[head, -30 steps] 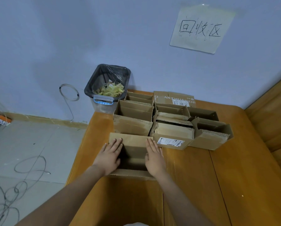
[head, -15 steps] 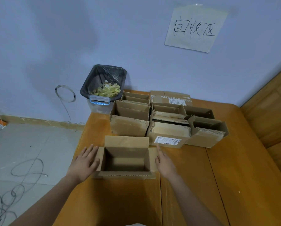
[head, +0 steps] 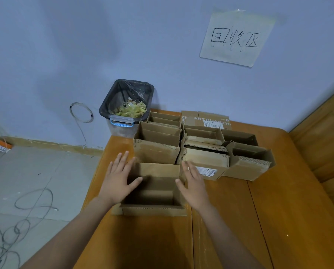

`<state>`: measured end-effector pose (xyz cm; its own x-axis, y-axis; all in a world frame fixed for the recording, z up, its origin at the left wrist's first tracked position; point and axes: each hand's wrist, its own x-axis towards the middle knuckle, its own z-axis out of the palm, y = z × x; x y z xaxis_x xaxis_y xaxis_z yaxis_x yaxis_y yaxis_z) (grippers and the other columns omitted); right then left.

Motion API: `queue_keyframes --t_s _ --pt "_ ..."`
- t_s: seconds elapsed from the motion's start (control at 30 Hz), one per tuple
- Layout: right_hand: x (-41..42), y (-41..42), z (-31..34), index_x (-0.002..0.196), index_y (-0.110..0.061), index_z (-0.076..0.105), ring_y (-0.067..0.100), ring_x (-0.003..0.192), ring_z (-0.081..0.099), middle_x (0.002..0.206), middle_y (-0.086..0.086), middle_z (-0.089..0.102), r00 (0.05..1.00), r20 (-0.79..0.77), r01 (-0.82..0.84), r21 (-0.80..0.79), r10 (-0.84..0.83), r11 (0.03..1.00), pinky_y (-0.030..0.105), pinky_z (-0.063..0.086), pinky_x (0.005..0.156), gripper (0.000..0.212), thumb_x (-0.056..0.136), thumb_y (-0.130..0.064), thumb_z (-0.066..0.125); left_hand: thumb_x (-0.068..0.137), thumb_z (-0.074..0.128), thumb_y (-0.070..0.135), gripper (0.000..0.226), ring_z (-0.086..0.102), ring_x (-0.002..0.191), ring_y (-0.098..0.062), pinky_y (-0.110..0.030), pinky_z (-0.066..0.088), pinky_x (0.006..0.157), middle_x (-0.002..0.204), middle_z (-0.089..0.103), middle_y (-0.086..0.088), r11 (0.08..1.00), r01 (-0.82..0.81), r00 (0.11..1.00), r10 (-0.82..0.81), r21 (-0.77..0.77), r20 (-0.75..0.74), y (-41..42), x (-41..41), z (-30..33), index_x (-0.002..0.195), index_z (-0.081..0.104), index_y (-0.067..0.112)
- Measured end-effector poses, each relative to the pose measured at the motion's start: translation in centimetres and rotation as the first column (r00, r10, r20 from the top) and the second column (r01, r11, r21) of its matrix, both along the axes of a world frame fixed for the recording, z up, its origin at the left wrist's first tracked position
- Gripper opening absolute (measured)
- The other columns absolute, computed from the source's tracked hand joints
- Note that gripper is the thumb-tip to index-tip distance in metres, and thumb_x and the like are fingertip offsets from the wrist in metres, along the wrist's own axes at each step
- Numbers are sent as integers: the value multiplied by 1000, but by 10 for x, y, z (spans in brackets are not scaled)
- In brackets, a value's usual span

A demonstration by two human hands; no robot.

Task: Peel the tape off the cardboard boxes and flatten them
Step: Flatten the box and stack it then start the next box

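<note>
Head view. Open cardboard box [head: 152,188]: near edge of the wooden table [head: 230,220], flaps up, between both hands. Left hand [head: 119,180]: fingers straight and spread, over the box's left side. Right hand [head: 194,186]: fingers straight, close together, at its right side. More open boxes [head: 201,144]: clustered just behind, toward the wall. Lined bin [head: 127,105]: far left, holding yellowish scraps. Paper sign [head: 237,38]: on the wall.

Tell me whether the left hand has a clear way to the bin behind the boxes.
Probably yes. The left hand is open beside the near box, and the bin sits beyond the table corner on that side; no box stands between them, though it looks a stretch.
</note>
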<state>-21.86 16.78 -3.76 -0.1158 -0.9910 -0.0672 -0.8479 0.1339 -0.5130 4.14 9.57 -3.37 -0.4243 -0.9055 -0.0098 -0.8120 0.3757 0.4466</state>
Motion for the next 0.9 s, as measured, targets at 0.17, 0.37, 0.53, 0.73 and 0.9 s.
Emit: queue_keyframes --t_s 0.17,0.37,0.53,0.73,0.9 --pt "15 -6 5 138 -45 -32 15 136 -39 148 -13 -41 959 -167 -203 160 229 966 46 -21 109 103 78 -78 45 51 13 103 120 -41 137 -24 -43 -24 111 152 -39 -3 951 298 920 -309 84 239 -19 -25 13 141 -31 37" --pt "11 -22 3 137 -42 -33 23 137 -37 147 -5 -43 947 -182 -197 316 263 928 54 -16 113 110 73 -82 47 54 38 99 127 -37 138 -35 -52 -25 110 154 -34 -11 877 356 786 -468 322 405 -32 -41 14 145 -28 39" --pt "13 -25 3 149 -40 -16 22 147 -14 159 -8 -17 951 -133 -219 349 279 911 52 1 118 102 79 -75 49 65 48 90 119 -35 139 -38 -55 -23 111 155 -33 -12 875 365 766 -476 318 431 -17 -43 10 151 -14 38" --pt "20 -7 4 149 -37 -17 25 145 -20 159 -4 -18 928 -159 -268 345 337 900 50 -3 117 105 77 -79 47 53 36 99 126 -40 134 -39 -55 -25 108 149 -42 -12 867 411 732 -498 281 465 7 -30 9 153 -10 38" --pt "15 9 1 148 -39 -19 27 143 -27 159 -4 -20 891 -231 -296 360 392 885 54 -18 113 107 74 -83 45 61 50 91 121 -38 135 -41 -57 -26 106 147 -43 -11 876 417 704 -479 240 524 23 -28 -1 153 -8 36"
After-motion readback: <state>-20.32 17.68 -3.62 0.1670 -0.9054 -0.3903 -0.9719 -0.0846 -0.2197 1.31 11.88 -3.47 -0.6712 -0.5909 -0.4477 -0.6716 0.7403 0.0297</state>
